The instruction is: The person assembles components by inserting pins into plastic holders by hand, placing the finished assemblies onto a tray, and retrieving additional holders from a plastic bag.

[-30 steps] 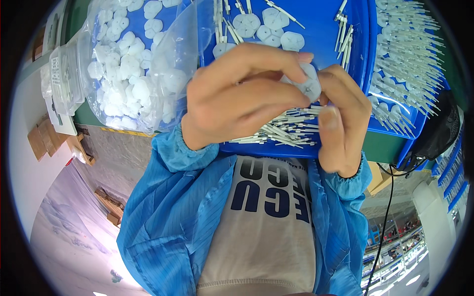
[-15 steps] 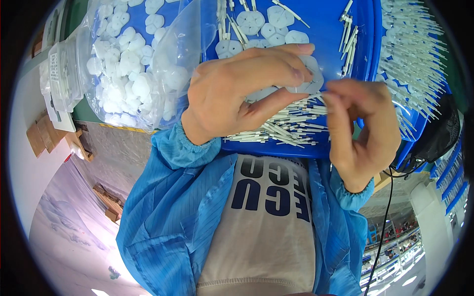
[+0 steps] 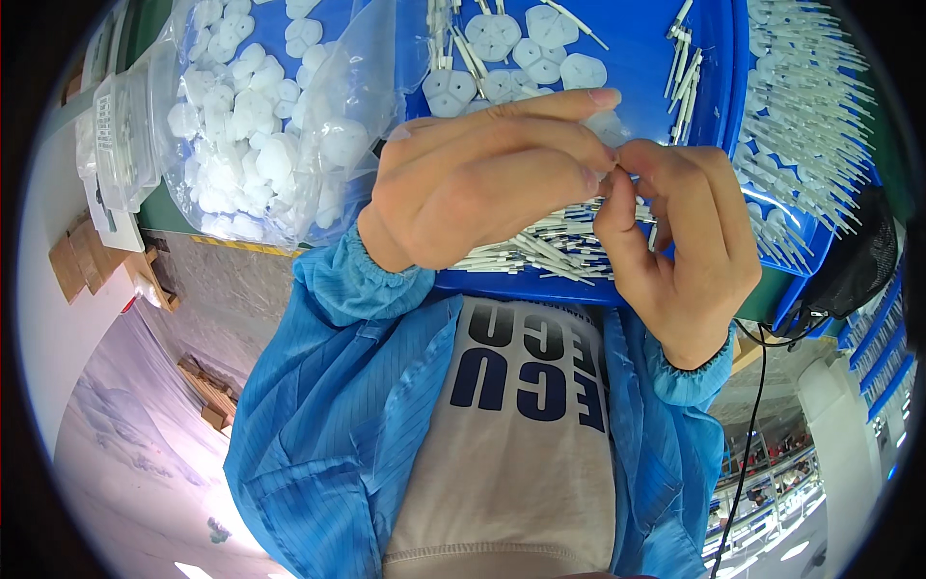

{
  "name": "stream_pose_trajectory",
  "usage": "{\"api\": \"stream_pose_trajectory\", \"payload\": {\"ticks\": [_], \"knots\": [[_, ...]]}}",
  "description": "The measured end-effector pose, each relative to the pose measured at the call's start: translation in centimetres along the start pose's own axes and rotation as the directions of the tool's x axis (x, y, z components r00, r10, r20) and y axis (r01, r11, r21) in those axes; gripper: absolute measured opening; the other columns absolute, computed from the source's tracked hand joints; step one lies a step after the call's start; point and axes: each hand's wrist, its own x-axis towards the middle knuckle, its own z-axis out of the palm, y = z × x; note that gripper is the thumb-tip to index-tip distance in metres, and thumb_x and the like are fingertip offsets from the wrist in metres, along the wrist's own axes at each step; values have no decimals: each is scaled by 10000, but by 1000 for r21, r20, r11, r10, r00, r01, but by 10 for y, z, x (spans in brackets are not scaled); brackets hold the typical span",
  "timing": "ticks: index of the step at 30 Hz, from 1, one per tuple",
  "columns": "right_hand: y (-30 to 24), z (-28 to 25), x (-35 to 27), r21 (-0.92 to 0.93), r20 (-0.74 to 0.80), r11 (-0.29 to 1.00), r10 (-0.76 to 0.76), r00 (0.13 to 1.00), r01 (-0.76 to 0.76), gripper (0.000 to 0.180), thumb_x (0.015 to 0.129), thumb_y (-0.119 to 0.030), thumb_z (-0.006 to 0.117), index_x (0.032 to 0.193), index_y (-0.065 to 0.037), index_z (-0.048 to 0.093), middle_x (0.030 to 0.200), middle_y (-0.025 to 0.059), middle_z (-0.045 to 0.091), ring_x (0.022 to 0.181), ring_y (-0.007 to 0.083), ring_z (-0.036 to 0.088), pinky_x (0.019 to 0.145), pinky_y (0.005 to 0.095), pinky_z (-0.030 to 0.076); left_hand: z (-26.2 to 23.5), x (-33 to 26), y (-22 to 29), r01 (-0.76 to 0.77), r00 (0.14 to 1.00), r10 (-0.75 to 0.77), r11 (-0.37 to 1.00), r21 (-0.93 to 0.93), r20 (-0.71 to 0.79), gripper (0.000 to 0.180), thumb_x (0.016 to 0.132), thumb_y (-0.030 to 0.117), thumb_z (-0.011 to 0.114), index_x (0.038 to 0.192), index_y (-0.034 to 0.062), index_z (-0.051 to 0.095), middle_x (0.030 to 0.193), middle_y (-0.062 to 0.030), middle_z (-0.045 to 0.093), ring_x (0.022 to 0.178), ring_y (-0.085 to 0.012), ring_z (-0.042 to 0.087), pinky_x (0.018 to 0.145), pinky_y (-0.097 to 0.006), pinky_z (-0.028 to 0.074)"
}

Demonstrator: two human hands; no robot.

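My left hand (image 3: 487,183) is closed above the blue tray, its fingertips pinched. Part of a translucent white lobed disc (image 3: 606,125) shows behind its fingers, mostly hidden; half a second earlier this hand clearly gripped such a disc. Thumb and index finger of my right hand (image 3: 690,227) pinch together at the left fingertips; what they hold is too covered to make out. Below both hands lies a pile of thin white rods (image 3: 550,246). More lobed discs with small holes (image 3: 492,37) lie flat at the tray's far side.
A clear plastic bag (image 3: 342,125) full of white discs (image 3: 241,125) lies left of the blue tray (image 3: 714,87). To the right, discs with many upright rods (image 3: 805,116) fill another blue tray. A black cable (image 3: 752,425) hangs at the lower right.
My right hand has moved left and its fingertips now meet those of my left hand. The disc in my left hand has become mostly covered by fingers.
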Motion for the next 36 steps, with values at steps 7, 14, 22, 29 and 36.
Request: {"api": "stream_pose_trajectory", "payload": {"ticks": [7, 14, 22, 29, 36], "knots": [[28, 0, -3, 0, -99, 920, -390, 915, 392, 268, 618, 46, 744, 874, -12, 693, 784, 89, 606, 593, 206, 576, 471, 309, 459, -11, 4, -2, 77, 993, -69, 993, -91, 95, 621, 704, -142, 791, 1215, 14, 475, 1028, -237, 659, 1102, -399, 638, 964, -608, 499], [28, -20, -10, 252, -171, 926, -243, 955, 281, 392, 648, 26, 739, 1039, -9, 721, 753, 82, 651, 557, 186, 580, 459, 273, 469, 13, 7, 22, 120, 877, -294, 900, -419, -381, 447, 715, 12, 852, 1057, -28, 568, 890, -192, 680, 821, -269, 707, 833, -433, 616], [36, -4, -28, 43, -247, 921, -365, 898, 386, 397, 689, -52, 739, 1069, 28, 657, 870, 70, 688, 628, 162, 631, 498, 263, 507, 27, 17, 25, 223, 962, -265, 905, -363, -69, 639, 631, 169, 938, 1120, -56, 594, 950, -175, 696, 832, -237, 709, 755, -316, 581], [52, -135, -63, -159, -418, 890, 331, 846, -426, 420, 938, -306, 572, 1125, 54, 684, 1006, 139, 682, 829, 142, 608, 735, 254, 454, 19, 18, 17, 228, 966, -253, 933, -278, -56, 555, 761, 362, 837, 1070, -57, 644, 1004, -187, 689, 856, -245, 700, 726, -292, 582], [144, -153, -95, -519, -150, 664, 550, 822, -539, 356, 919, -270, 690, 1138, 11, 689, 1106, 124, 614, 946, 216, 613, 828, 329, 467, 15, 11, 5, 280, 949, -311, 910, -306, -58, 496, 984, 382, 544, 1100, -99, 559, 1028, -223, 610, 794, -295, 722, 619, -320, 608]]}}
